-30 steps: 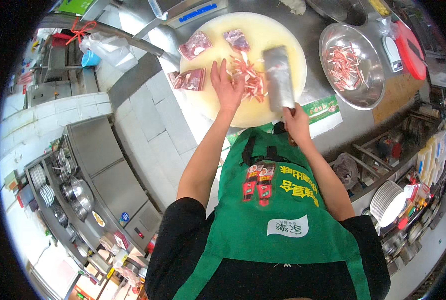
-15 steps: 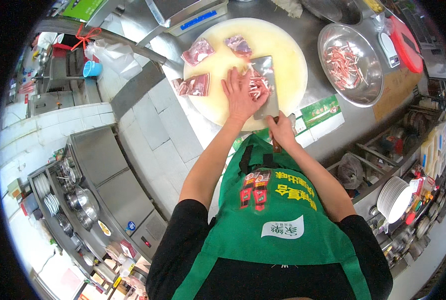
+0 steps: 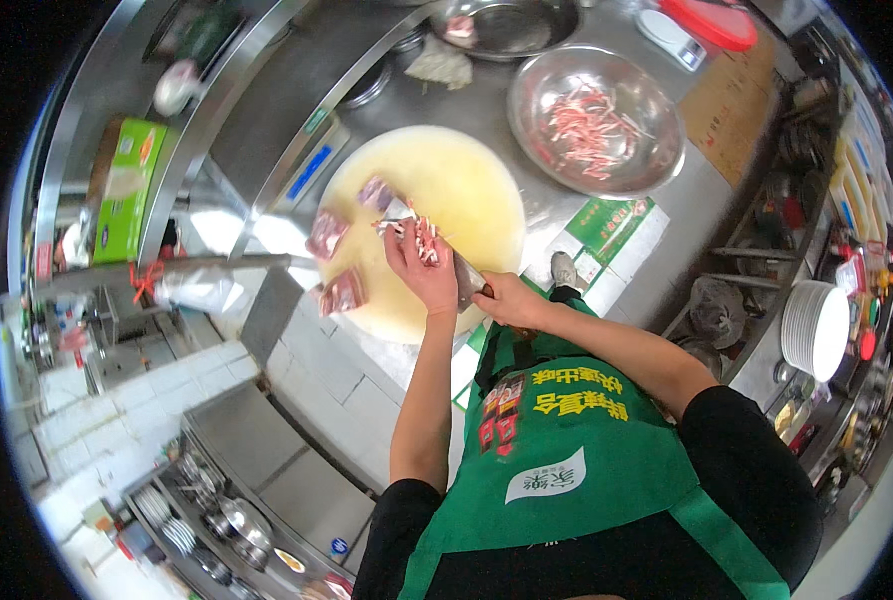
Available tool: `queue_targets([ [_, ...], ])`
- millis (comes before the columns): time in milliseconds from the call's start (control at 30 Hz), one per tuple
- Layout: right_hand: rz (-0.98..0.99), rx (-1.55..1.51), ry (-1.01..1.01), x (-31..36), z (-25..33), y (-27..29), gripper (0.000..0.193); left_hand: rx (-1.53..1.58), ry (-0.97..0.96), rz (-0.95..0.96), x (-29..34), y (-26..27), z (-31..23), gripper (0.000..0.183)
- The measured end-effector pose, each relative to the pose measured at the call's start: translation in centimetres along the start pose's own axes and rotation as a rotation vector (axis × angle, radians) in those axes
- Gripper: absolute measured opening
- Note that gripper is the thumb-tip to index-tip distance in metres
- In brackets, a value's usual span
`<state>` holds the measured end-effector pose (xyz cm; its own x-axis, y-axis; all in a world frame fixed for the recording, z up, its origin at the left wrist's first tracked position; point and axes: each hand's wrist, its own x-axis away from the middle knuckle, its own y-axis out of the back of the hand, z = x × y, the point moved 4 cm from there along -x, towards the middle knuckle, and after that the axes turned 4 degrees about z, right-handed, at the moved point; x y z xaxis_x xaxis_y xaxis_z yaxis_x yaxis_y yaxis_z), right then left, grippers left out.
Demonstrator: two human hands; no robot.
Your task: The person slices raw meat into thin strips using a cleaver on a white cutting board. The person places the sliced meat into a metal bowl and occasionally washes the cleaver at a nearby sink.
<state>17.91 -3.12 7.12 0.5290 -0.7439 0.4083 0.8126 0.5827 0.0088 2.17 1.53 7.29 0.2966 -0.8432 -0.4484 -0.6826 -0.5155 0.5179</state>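
My right hand (image 3: pixel 507 300) is wrapped round the handle of a cleaver (image 3: pixel 468 281). Its blade slants over the round pale-yellow cutting board (image 3: pixel 481 200), with a heap of thin raw meat strips (image 3: pixel 425 240) on it. Fingers curled, my left hand (image 3: pixel 427 275) clasps these strips against the blade. Part of the blade is hidden beneath that hand and the meat. Three raw meat chunks lie toward the board's left side: one at the lower left (image 3: pixel 342 292), one above it (image 3: pixel 327 235) and a darker one (image 3: pixel 376 193) farther back.
Right of the board, a steel bowl (image 3: pixel 658 170) holds more meat strips (image 3: pixel 591 128). Behind stand a dark pan (image 3: pixel 516 28), a cloth (image 3: pixel 440 64) and a white scale (image 3: pixel 670 38) beside a red lid (image 3: pixel 711 22). A metal shelf frame (image 3: pixel 296 130) rises at the back left.
My view has swung to the right. The strips, flat on the board beside the blade before, now sit heaped on the cleaver under my left hand. The cleaver has tilted leftward.
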Motion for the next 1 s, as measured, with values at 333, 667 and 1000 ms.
queue_targets([
  [333,-0.562,0.131,-0.042,16.3,3.7,20.1,0.022,0.404,-0.144,0.193,-8.8,-21.2,-16.4,0.039],
  [667,-0.871,0.208,-0.190,19.9,-1.3,29.3,0.021,0.049,-0.177,0.733,-10.6,-32.4,-11.8,0.044],
  [1000,-0.776,-0.002,-0.122,15.5,-1.4,31.7,0.018,-0.402,-0.059,0.367,-3.6,-7.9,-2.3,0.036],
])
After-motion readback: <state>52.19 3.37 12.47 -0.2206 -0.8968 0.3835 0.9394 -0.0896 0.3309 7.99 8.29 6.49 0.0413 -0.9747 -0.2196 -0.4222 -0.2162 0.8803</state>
